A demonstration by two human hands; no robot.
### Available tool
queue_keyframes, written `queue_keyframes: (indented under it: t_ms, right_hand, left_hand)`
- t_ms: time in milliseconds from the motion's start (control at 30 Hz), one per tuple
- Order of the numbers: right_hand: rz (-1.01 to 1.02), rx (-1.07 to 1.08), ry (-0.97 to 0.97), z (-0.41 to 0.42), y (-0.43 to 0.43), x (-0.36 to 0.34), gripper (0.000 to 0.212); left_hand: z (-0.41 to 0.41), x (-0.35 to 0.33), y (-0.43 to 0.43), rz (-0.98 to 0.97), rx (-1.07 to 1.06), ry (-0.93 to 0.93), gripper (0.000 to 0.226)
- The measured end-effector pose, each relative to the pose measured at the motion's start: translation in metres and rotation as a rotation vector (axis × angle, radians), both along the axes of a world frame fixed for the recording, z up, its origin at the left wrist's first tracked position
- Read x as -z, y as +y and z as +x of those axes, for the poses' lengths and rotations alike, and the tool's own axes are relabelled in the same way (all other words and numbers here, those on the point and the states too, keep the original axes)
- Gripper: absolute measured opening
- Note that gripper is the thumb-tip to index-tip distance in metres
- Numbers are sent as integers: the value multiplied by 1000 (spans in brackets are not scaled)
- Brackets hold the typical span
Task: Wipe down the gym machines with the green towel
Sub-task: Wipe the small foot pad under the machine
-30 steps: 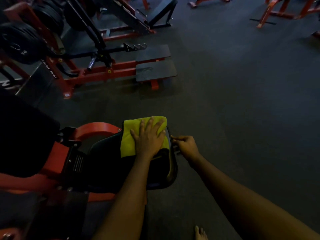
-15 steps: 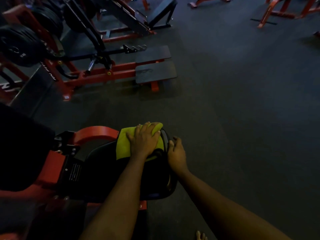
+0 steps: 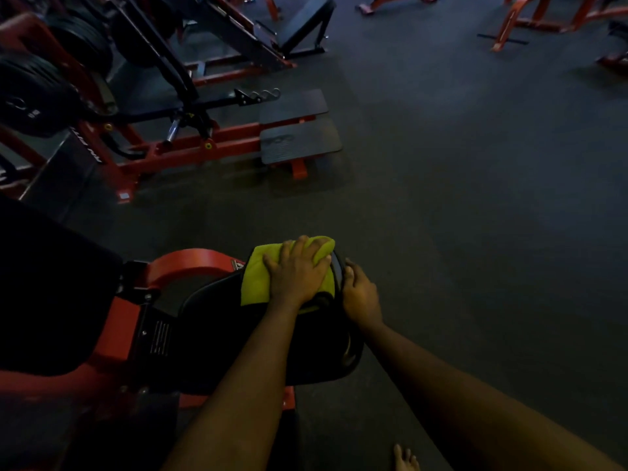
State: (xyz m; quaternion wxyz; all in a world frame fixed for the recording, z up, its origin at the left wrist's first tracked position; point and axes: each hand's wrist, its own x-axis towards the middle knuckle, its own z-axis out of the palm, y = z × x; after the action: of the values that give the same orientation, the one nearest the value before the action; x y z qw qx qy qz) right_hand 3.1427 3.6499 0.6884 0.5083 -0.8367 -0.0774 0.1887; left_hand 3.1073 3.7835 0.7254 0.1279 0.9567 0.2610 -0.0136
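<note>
A green towel (image 3: 256, 280) lies over the far end of a black seat pad (image 3: 221, 328) on a red-framed machine (image 3: 193, 263) in front of me. My left hand (image 3: 297, 273) presses flat on the towel, fingers spread, the fingertips reaching the pad's far edge. Beside it, my right hand (image 3: 362, 295) holds the pad's right rim, fingers curled against the edge. Part of the towel is hidden under my left hand.
A large black back pad (image 3: 44, 287) stands at the left. Farther off, a red machine (image 3: 204, 144) has black foot plates (image 3: 299, 141) and stacked weight plates (image 3: 30, 96). More red frames (image 3: 543, 18) are at the top right. Dark rubber floor (image 3: 475, 215); my bare foot (image 3: 404, 460) below.
My left hand slid the towel toward the pad's far edge. My right hand left the side of the pad, where it was pinching something, and took hold of the rim.
</note>
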Motion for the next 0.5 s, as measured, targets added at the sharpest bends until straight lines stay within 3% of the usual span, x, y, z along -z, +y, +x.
queue_keyframes:
  t_ms: [233, 500]
  right_hand:
    - [-67, -39, 23, 4, 4, -6, 36]
    - [-77, 44, 20, 3, 8, -2, 37]
  left_hand:
    - [-57, 2, -30, -20, -57, -87, 71]
    - [-28, 3, -4, -81, -151, -17, 55]
